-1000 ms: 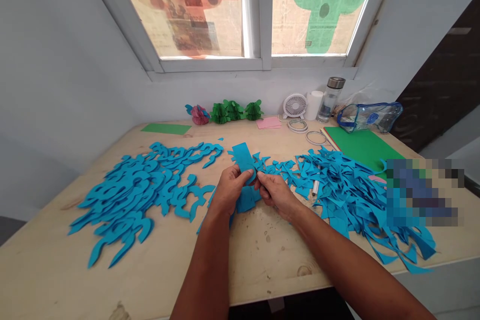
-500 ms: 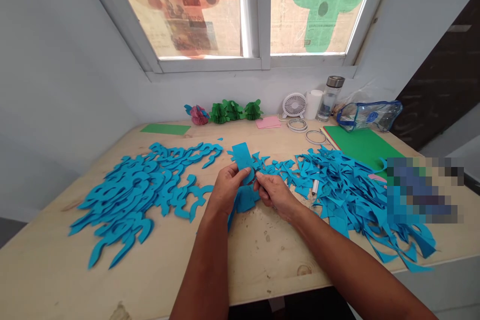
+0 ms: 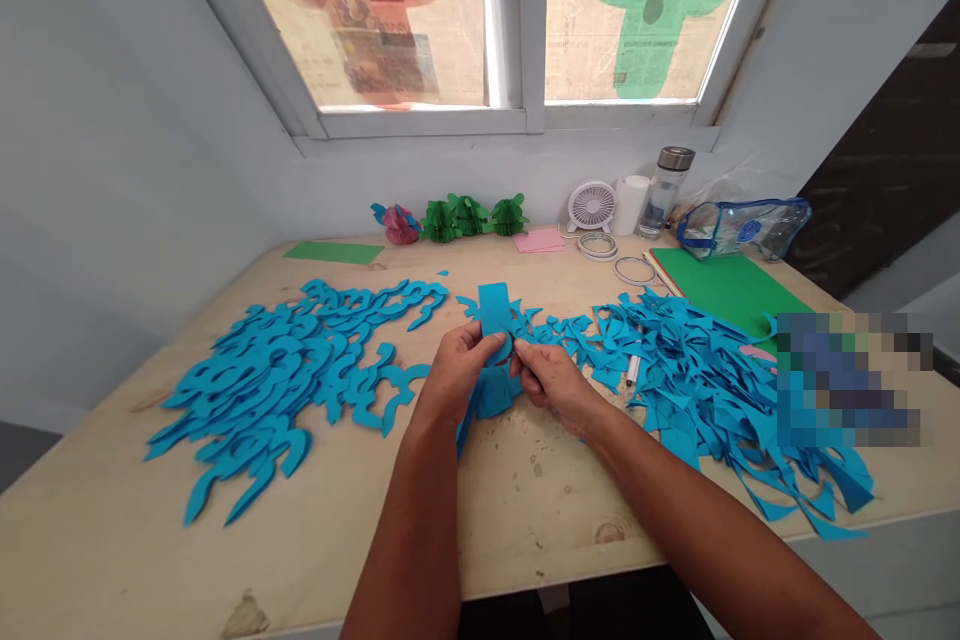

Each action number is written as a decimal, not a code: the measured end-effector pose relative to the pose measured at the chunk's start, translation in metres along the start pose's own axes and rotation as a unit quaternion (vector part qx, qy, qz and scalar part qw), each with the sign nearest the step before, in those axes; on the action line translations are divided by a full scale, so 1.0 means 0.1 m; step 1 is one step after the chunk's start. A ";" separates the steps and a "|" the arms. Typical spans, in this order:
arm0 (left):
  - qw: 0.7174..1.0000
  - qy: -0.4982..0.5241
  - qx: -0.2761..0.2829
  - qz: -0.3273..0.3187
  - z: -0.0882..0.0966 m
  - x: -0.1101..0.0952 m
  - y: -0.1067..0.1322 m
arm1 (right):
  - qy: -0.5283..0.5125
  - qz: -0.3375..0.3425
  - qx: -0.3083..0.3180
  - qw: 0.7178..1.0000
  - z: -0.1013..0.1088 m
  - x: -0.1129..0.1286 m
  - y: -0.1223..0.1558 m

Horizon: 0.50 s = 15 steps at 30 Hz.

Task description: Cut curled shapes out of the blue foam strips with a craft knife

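Observation:
My left hand (image 3: 459, 370) is closed on a strip of blue paper (image 3: 493, 308), thumb on top, with the strip's far end standing up above the fingers. At the strip's right edge, my right hand (image 3: 551, 375) is closed with thumb and forefinger together; what they hold, if anything, is hidden. Below both hands lies more blue paper (image 3: 495, 392) on the table. Left of them spreads a heap of curvy blue paper cut-outs (image 3: 262, 370). To the right is a pile of pointed blue paper scraps (image 3: 690, 370).
A white marker (image 3: 634, 365) lies among the scraps. Along the wall stand green paper ornaments (image 3: 469, 216), a small fan (image 3: 592, 208), a glass bottle (image 3: 666, 195) and a clear pouch (image 3: 746, 228). Green sheets (image 3: 731, 285) lie at the right, tape rolls (image 3: 598, 246) at the back.
The blue strip in my left hand has turned more upright. My right hand stays closed at its edge. The whole view has shifted slightly.

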<state>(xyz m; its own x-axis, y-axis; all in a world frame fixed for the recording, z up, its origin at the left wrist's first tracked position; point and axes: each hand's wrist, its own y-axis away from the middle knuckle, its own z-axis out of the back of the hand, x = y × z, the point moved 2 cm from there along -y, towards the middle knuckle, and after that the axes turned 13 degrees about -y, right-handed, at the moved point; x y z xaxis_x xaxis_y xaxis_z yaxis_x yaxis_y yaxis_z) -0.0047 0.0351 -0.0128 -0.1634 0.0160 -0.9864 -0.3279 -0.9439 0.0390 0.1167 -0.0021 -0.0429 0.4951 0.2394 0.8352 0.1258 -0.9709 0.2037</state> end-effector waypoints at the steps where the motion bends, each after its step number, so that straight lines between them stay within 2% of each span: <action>1: 1.000 0.001 -0.005 0.003 0.00 -0.01 0.01 | -0.002 0.000 0.000 1.000 0.00 0.00 0.00; 6: 0.999 0.000 -0.030 0.013 0.00 -0.03 0.03 | 0.002 -0.001 0.003 1.000 -0.01 0.00 0.01; 15: 1.000 0.004 0.000 0.008 -0.02 -0.02 0.01 | 0.000 0.008 -0.005 1.000 -0.02 0.02 0.01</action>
<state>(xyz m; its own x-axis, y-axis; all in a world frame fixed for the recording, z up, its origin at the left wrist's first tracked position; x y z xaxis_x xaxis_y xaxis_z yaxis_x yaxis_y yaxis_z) -0.0033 0.0335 -0.0110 -0.1617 -0.0011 -0.9868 -0.3247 -0.9443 0.0542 0.1160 -0.0030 -0.0400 0.4975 0.2245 0.8379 0.1095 -0.9745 0.1960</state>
